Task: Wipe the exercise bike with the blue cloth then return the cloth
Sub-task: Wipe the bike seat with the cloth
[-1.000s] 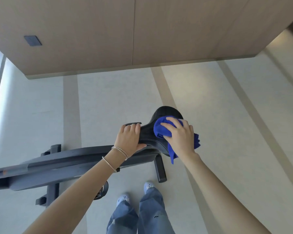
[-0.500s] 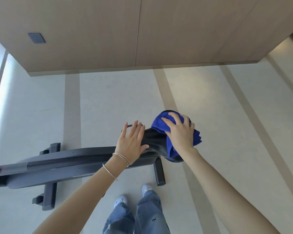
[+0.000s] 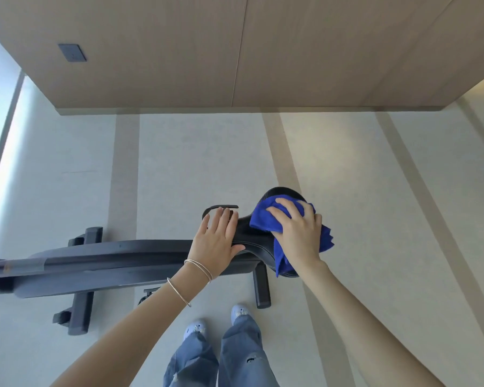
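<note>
The dark exercise bike [image 3: 101, 261] runs from the left edge to its black saddle [image 3: 252, 241] at centre right. My right hand [image 3: 296, 230] presses the bunched blue cloth [image 3: 266, 219] onto the saddle's wide rear part, fingers spread over the fabric. A fold of the cloth hangs down the saddle's near side. My left hand [image 3: 215, 241] lies flat on the saddle's narrow front, fingers straight and together, holding nothing. Two thin bangles sit on the left wrist.
The bike's floor stabiliser bars [image 3: 81, 303] and rear foot [image 3: 261, 289] stick out over the pale striped floor. My legs and shoes [image 3: 221, 319] stand just below the saddle. A wood-panelled wall [image 3: 235, 51] with a dark switch plate [image 3: 72, 53] rises behind.
My left hand went from gripping the saddle's nose to lying flat on it. My right hand slid the cloth toward the far, wide end of the saddle.
</note>
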Motion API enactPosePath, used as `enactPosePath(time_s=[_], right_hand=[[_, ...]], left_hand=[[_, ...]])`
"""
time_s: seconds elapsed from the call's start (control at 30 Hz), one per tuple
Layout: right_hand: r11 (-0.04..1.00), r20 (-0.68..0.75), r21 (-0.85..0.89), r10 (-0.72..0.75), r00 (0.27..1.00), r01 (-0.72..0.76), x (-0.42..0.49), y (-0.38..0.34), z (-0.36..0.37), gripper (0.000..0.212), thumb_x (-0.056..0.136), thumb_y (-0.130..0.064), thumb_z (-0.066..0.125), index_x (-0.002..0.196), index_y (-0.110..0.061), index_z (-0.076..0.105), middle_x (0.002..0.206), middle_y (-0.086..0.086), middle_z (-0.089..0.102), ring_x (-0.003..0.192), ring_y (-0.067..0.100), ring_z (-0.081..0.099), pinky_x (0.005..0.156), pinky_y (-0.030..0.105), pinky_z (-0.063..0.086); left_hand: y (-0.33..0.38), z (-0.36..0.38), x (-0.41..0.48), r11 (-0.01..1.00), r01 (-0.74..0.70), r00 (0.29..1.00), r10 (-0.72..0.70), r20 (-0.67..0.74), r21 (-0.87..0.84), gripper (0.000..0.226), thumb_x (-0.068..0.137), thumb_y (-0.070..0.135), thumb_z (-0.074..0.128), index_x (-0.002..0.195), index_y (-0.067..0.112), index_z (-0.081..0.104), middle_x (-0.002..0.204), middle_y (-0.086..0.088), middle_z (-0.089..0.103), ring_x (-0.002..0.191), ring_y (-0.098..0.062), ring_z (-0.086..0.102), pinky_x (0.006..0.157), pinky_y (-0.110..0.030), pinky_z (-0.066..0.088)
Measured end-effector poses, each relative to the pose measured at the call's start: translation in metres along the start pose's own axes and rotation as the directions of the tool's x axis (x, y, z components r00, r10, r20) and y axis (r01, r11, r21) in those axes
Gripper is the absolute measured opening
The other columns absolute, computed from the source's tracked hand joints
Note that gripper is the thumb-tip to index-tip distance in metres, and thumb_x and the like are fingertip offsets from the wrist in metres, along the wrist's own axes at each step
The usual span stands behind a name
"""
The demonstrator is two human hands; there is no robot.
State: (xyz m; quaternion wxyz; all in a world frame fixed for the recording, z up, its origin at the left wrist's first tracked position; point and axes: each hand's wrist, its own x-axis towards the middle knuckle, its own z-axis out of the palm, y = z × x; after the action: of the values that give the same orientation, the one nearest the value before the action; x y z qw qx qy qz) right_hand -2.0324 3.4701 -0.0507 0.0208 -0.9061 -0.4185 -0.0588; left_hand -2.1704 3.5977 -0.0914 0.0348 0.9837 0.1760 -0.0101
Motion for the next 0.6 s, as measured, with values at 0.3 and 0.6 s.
enactPosePath(time_s=[0.3, 0.6], right_hand=[[0.996, -0.039, 0.026, -0.080, 0.996, 0.081, -0.023, 0.011, 0.004, 0.049, 0.064, -0.021, 0.080, 0.110, -0.027, 0.064, 0.125, -0.001, 0.061, 0.104, 0.035, 0.057, 0.071, 0.044, 0.049], [0.993, 0.019, 0.070, -0.096, 0.995, 0.094, 0.015, 0.025, 0.001, 0.041, 0.068, -0.026, 0.076, 0.107, -0.029, 0.066, 0.121, -0.006, 0.062, 0.094, 0.036, 0.056, 0.071, 0.041, 0.047]], left_hand=[[0.002, 0.002, -0.001, 0.994, 0.030, 0.997, -0.023, 0.069, -0.103, 0.072, 0.087, 0.047, 0.056, 0.139, 0.001, 0.037, 0.140, -0.018, 0.047, 0.131, -0.034, 0.043, 0.104, -0.044, 0.041], [0.001, 0.007, 0.002, 0.991, 0.046, 0.994, -0.033, 0.100, -0.125, 0.071, 0.093, 0.050, 0.042, 0.145, 0.006, 0.023, 0.147, -0.013, 0.036, 0.137, -0.030, 0.032, 0.109, -0.041, 0.031]])
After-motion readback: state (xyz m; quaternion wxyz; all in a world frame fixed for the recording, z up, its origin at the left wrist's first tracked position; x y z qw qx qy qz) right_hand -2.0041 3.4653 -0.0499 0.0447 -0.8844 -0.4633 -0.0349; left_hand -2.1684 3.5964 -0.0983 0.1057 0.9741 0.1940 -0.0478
